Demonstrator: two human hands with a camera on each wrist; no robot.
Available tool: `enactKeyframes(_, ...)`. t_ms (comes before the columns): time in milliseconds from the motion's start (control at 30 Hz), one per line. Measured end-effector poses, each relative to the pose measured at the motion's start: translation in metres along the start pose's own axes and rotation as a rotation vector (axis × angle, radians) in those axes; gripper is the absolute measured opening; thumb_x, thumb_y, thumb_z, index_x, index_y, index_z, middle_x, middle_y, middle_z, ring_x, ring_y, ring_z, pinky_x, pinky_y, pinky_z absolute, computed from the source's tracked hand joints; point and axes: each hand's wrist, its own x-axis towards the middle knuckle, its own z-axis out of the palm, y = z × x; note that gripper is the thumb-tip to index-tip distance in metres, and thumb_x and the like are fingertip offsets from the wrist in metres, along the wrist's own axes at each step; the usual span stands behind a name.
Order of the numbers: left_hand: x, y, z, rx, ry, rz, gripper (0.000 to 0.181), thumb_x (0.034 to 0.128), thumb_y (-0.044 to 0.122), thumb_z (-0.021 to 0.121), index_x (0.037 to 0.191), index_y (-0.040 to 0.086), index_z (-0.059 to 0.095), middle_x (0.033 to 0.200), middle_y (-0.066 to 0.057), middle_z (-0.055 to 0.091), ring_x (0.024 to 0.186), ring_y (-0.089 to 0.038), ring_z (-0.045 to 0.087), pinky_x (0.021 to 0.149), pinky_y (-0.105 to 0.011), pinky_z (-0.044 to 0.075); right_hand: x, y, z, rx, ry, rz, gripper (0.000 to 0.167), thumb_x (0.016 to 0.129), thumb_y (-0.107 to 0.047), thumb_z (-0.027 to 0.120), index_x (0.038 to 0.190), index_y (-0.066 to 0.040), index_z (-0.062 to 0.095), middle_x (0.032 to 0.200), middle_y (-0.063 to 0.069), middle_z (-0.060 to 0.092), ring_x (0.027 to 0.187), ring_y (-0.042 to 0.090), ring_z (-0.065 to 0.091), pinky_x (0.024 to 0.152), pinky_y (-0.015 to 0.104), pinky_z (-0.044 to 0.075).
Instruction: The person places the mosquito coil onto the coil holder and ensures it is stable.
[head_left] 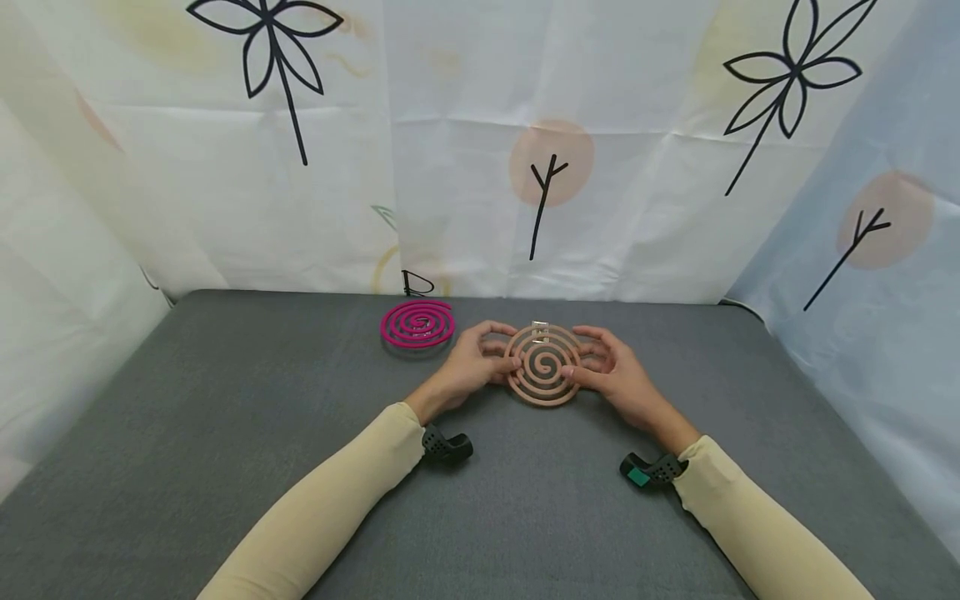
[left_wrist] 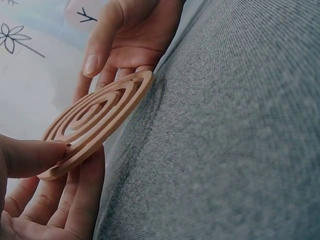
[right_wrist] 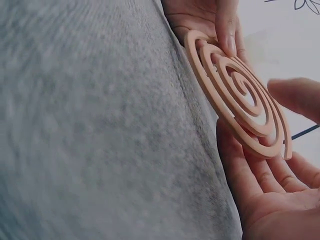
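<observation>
A tan spiral mosquito coil (head_left: pixel 545 385) is raised above the grey table, between both hands in the head view. My left hand (head_left: pixel 474 364) pinches its left edge, thumb on top and fingers underneath. At the opposite edge, my right hand (head_left: pixel 611 375) has its fingers under the coil. The right thumb (right_wrist: pixel 295 97) stands off the coil's face in the right wrist view. Both wrist views show the coil (left_wrist: pixel 112 119) tilted. A small shiny piece (head_left: pixel 540 332) shows at the coil's far edge; whether it is attached I cannot tell.
A bright pink spiral coil (head_left: pixel 417 325) is at the table's back edge, left of the hands, with something shiny near its middle. The grey cloth-covered table (head_left: pixel 225 400) ends at a patterned white curtain (head_left: pixel 465 208). Dark bands are on both wrists.
</observation>
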Motion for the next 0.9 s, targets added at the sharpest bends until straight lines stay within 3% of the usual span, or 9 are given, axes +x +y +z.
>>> enactKeyframes(267,0.001,-0.003,0.0,-0.041,0.008,0.014,0.045,0.097,-0.008,0.062,0.139,0.0,0.048,0.114,-0.023,0.068,0.084,-0.019,0.07,0.074,-0.036,0.061,-0.003,0.001,0.005,0.161,0.031,0.061,0.07,0.096,0.007,0.064,0.154,0.004,0.024,0.112,0.01,0.064,0.091,0.014,0.069,0.079,0.029,0.059)
enactKeyframes(667,0.001,0.003,0.003,-0.062,0.049,0.001,0.051,0.0931,-0.01,0.067,0.14,0.002,0.051,0.113,-0.022,0.068,0.085,-0.02,0.071,0.074,-0.035,0.061,-0.001,0.004,0.007,0.237,0.064,0.074,0.068,0.097,0.009,0.061,0.153,0.005,0.024,0.108,0.005,0.069,0.092,0.015,0.07,0.08,0.028,0.059)
enactKeyframes(900,0.011,0.005,0.006,-0.081,0.114,-0.039,0.048,0.0933,-0.006,0.069,0.137,0.005,0.055,0.115,-0.019,0.07,0.087,-0.019,0.071,0.075,-0.034,0.061,0.001,0.0,0.005,0.304,0.103,0.066,0.066,0.097,0.012,0.059,0.153,0.005,0.024,0.106,0.004,0.07,0.091,0.014,0.071,0.078,0.027,0.059)
